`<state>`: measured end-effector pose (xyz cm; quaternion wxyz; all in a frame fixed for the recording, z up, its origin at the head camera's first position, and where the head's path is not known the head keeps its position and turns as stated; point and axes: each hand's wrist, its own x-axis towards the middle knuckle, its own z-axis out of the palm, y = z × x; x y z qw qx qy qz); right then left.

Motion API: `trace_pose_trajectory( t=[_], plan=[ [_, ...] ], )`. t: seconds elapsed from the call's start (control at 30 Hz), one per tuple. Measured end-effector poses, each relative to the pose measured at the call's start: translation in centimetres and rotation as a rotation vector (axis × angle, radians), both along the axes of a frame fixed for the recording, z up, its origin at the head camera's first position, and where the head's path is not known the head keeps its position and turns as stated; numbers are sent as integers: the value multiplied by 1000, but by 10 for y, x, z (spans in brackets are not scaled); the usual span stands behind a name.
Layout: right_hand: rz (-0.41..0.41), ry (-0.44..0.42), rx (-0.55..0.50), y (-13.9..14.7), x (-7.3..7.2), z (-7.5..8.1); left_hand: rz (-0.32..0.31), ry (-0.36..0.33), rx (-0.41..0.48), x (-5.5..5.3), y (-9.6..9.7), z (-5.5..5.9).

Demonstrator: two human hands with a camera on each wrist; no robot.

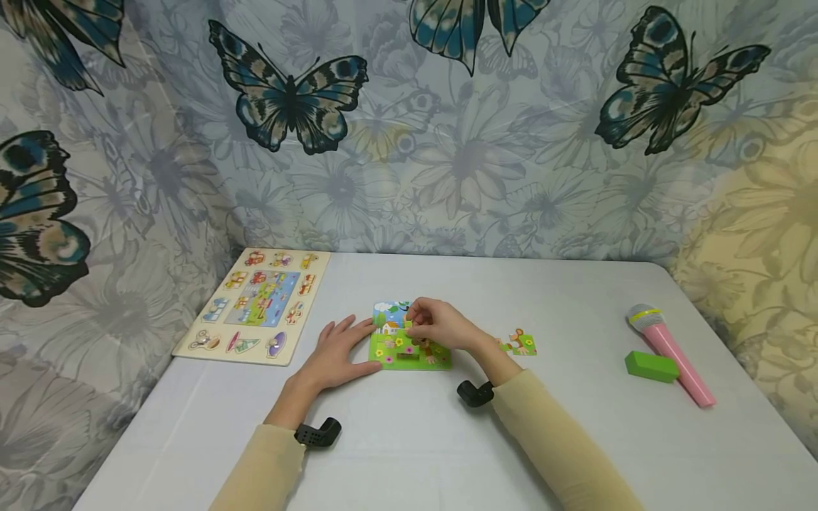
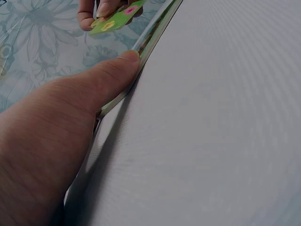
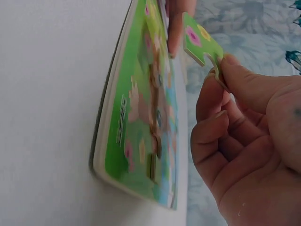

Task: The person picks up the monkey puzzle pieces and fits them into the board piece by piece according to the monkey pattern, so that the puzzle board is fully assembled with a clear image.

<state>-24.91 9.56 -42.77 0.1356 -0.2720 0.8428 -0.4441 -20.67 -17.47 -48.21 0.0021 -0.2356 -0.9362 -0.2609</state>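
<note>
A small jigsaw board [image 1: 383,360] with a green meadow scene lies on the white table. My left hand [image 1: 335,356] rests at its left side, fingers spread and fairly straight; in the left wrist view the thumb [image 2: 113,75] touches the board's edge. My right hand [image 1: 444,325] is above the board and pinches a green puzzle piece [image 3: 201,40] with pink and yellow flowers between thumb and finger. That piece is raised off the board in both wrist views. Some pieces are set in the board, and my right hand hides part of it in the head view.
Loose puzzle pieces [image 1: 522,343] lie right of the board, beyond my right wrist. A large wooden picture board [image 1: 192,346] is at the back left. On the right, a pink toy microphone [image 1: 680,358] lies against a green block [image 1: 652,366]. Butterfly-patterned curtain [image 1: 460,163] hangs behind the table.
</note>
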Motion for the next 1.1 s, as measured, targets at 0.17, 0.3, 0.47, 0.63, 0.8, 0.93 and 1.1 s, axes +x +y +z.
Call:
trace_pose_trajectory(
  t=[0.17, 0.3, 0.47, 0.63, 0.8, 0.93, 1.1],
  plan=[
    [15, -30, 12, -13, -2, -1, -2, -3, 2, 0, 0, 0],
    [10, -27, 38, -22, -2, -3, -6, 4, 6, -1, 0, 0],
    [3, -19, 90, -30, -3, -6, -9, 2, 5, 0, 0, 0],
    [29, 13, 147, -36, -4, -9, -7, 9, 7, 0, 0, 0],
    [45, 38, 181, -41, -1, -8, -6, 9, 6, -1, 0, 0],
    [53, 62, 192, -43, 3, -6, -7, 12, 8, -1, 0, 0],
    [62, 73, 203, -43, 4, -7, -13, 22, 14, 0, 1, 0]
  ],
)
